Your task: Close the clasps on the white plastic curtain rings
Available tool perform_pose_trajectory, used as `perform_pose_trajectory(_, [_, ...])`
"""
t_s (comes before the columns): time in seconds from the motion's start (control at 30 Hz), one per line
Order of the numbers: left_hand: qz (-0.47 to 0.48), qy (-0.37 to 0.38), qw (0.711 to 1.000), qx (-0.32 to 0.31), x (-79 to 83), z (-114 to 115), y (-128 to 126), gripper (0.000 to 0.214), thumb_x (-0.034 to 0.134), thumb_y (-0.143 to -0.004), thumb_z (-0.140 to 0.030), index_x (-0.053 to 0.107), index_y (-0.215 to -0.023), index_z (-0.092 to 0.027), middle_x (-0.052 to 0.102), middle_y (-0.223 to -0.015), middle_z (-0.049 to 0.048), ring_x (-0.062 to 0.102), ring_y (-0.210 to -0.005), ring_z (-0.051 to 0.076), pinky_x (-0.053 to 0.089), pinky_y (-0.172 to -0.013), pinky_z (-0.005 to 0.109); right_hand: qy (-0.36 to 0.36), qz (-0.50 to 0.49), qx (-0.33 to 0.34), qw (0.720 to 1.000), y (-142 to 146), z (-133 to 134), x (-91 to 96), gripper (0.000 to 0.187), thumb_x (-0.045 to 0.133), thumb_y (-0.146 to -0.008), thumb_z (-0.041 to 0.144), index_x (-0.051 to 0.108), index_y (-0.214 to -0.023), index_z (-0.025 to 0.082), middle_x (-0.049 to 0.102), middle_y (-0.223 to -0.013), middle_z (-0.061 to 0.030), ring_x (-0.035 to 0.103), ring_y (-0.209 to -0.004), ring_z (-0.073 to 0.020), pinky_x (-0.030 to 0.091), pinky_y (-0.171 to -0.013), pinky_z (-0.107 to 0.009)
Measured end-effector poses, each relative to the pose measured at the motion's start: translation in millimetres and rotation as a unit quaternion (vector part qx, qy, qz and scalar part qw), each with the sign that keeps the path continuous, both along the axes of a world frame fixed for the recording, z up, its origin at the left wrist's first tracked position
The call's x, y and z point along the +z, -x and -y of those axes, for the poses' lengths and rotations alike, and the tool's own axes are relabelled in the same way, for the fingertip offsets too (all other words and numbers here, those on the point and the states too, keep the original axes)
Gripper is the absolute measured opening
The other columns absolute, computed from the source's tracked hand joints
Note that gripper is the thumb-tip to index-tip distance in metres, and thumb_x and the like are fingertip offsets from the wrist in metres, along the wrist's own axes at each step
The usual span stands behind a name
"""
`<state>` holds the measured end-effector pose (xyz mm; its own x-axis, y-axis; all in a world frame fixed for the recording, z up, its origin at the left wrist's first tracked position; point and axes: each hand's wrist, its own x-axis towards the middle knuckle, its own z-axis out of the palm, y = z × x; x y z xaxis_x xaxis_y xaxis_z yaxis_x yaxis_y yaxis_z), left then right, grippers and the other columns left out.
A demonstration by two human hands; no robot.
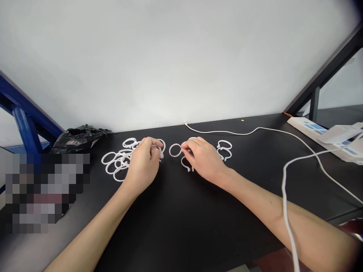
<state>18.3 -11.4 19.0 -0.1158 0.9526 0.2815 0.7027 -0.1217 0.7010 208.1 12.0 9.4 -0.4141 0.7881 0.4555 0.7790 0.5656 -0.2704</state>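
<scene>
In the head view, a white cable (284,189) hangs nearest the camera, crossing in front of the right forearm (263,204). Beyond it spreads a black desk (181,230), its back edge against a pale wall (181,64). Toward that edge, near the middle, the right hand (207,158) pinches a white ring (170,152) between thumb and fingertips. The left hand (144,162) curls its fingers at more white rings (165,145); whether it grips one I cannot tell. A loose pile of rings (113,180) lies toward the desk's left edge, beside the left hand. An open ring (182,161) lies just under the right fingers, and a pair of rings (225,141) sits beyond the right wrist. A black bag (81,136) fills the back left corner; white cartons (309,130) lie by the right edge.

The step in hand looks like handling rings singly. The next move seems to call for a steady right pinch and the left fingers separating one ring from its neighbours.
</scene>
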Motion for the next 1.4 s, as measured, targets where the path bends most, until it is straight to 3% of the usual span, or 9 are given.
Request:
perform_pose_trajectory(0.2, [-0.014, -0.034, 0.999, -0.029, -1.2, 1, -3, 0.02, 0.041, -0.088, -0.019, 0.06, -0.091, -0.022, 0.066, -0.093, 0.0022, 0.057, -0.07, 0.016, 0.043, -0.066, 0.03, 0.019, 0.009, 0.009, 1.0, 1, 1, 0.1, 0.013, 0.052, -0.096, 0.019, 0.064, -0.091, 0.018, 0.071, -0.088, -0.0031, 0.06, -0.087, -0.0196, 0.045, -0.069, -0.032])
perform_pose_trajectory(0.37, [0.03, -0.038, 0.999, 0.011, 1.9, 1, -2, 0.021, 0.046, -0.089, -0.026, 0.062, -0.103, -0.023, 0.067, -0.086, 0.0007, 0.058, -0.071, 0.017, 0.044, -0.066, 0.029, 0.043, -0.002, 0.028, 0.999, 3, 5, -0.8, 0.009, 0.056, -0.093, 0.018, 0.064, -0.092, 0.02, 0.072, -0.09, -0.0013, 0.059, -0.086, -0.0191, 0.043, -0.068, -0.03])
perform_pose_trajectory(0.6, [0.213, -0.083, 0.969, 0.092, 4.2, -13, 20, 0.019, 0.053, -0.085, -0.029, 0.065, -0.098, -0.024, 0.066, -0.08, -0.0017, 0.059, -0.068, 0.015, 0.043, -0.061, 0.025, 0.059, -0.022, 0.045, 0.997, 18, 11, 7.4, 0.01, 0.059, -0.091, 0.019, 0.064, -0.083, 0.018, 0.07, -0.081, -0.0014, 0.056, -0.082, -0.0175, 0.045, -0.076, -0.031])
perform_pose_trajectory(0.73, [0.317, -0.105, 0.937, 0.107, 0.0, -23, 29, 0.017, 0.056, -0.081, -0.027, 0.065, -0.094, -0.022, 0.064, -0.08, -0.001, 0.06, -0.072, 0.014, 0.045, -0.063, 0.023, 0.065, 0.009, 0.08, 0.995, 42, 13, 7.0, 0.015, 0.055, -0.094, 0.019, 0.07, -0.093, 0.018, 0.074, -0.09, -0.0038, 0.058, -0.089, -0.0203, 0.045, -0.084, -0.035])
perform_pose_trajectory(0.87, [0.363, -0.089, 0.924, 0.081, -4.6, -24, 29, 0.017, 0.058, -0.079, -0.029, 0.064, -0.094, -0.02, 0.063, -0.079, -0.0014, 0.059, -0.07, 0.013, 0.045, -0.062, 0.022, 0.067, -0.002, 0.112, 0.992, 52, 14, 3.2, 0.02, 0.052, -0.096, 0.018, 0.071, -0.101, 0.018, 0.075, -0.096, -0.005, 0.06, -0.094, -0.0202, 0.046, -0.087, -0.036])
perform_pose_trajectory(1.0, [0.351, -0.04, 0.935, 0.032, -2.6, -18, 20, 0.018, 0.057, -0.081, -0.029, 0.063, -0.095, -0.02, 0.061, -0.074, -0.0029, 0.058, -0.064, 0.012, 0.045, -0.061, 0.024, 0.039, -0.089, 0.068, 0.993, 36, 14, 3.5, 0.018, 0.053, -0.095, 0.022, 0.067, -0.105, 0.018, 0.073, -0.097, -0.0047, 0.062, -0.091, -0.0182, 0.047, -0.089, -0.036])
perform_pose_trajectory(1.1, [0.332, 0.015, 0.943, -0.007, 1.0, -11, 10, 0.018, 0.055, -0.082, -0.026, 0.065, -0.096, -0.019, 0.062, -0.071, -0.0031, 0.058, -0.063, 0.012, 0.046, -0.063, 0.024, 0.049, -0.148, 0.073, 0.985, 28, 15, 5.4, 0.019, 0.059, -0.092, 0.03, 0.063, -0.108, 0.02, 0.069, -0.1, -0.0035, 0.064, -0.092, -0.0167, 0.05, -0.086, -0.033])
perform_pose_trajectory(1.2, [0.324, 0.06, 0.943, -0.05, 2.4, -6, 3, 0.02, 0.055, -0.084, -0.026, 0.066, -0.099, -0.02, 0.064, -0.072, -0.0022, 0.06, -0.067, 0.013, 0.046, -0.064, 0.024, 0.06, -0.148, 0.09, 0.983, 31, 18, 4.9, 0.019, 0.065, -0.088, 0.031, 0.06, -0.104, 0.022, 0.067, -0.1, -0.0023, 0.064, -0.09, -0.0161, 0.051, -0.082, -0.031])
perform_pose_trajectory(1.4, [0.318, 0.088, 0.939, -0.097, 0.9, -1, 1, 0.023, 0.057, -0.086, -0.03, 0.067, -0.104, -0.019, 0.068, -0.079, 0.0003, 0.061, -0.073, 0.015, 0.048, -0.069, 0.027, 0.097, -0.136, 0.038, 0.985, 37, 14, -0.3, 0.018, 0.064, -0.089, 0.034, 0.058, -0.1, 0.022, 0.068, -0.096, -0.0012, 0.064, -0.082, -0.016, 0.05, -0.073, -0.032])
